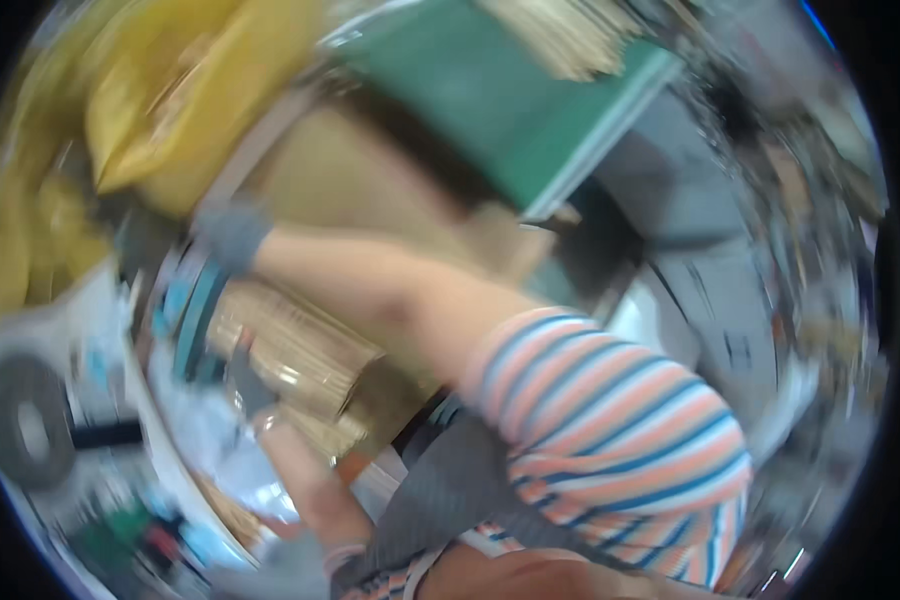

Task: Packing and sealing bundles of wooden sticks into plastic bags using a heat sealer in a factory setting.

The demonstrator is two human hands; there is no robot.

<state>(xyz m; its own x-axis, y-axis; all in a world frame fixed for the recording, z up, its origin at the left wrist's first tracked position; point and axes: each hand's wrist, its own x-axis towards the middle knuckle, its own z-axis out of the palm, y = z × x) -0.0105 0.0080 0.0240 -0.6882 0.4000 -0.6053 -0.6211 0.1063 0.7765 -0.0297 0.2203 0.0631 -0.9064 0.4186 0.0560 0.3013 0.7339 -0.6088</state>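
Motion blurs the whole picture. My left hand (248,382), in a grey glove with a bare fingertip showing, lies against the near left side of a stack of thin tan pieces (295,345) and appears to hold it; the pieces' exact kind is not clear. My right arm, in a striped sleeve, stretches across to the left. At its end my right hand (232,235), also grey-gloved, is beyond the stack and beside a blue-green curved edge (200,315). Its fingers are smeared, so their pose and any hold are hidden.
A large yellow bag (205,90) stands at the far left. Ahead is a green board or box top (460,90) with more tan pieces (570,35) on it. Grey boxes (715,310) stand at right. A grey ring-shaped thing (32,425) is at the left edge.
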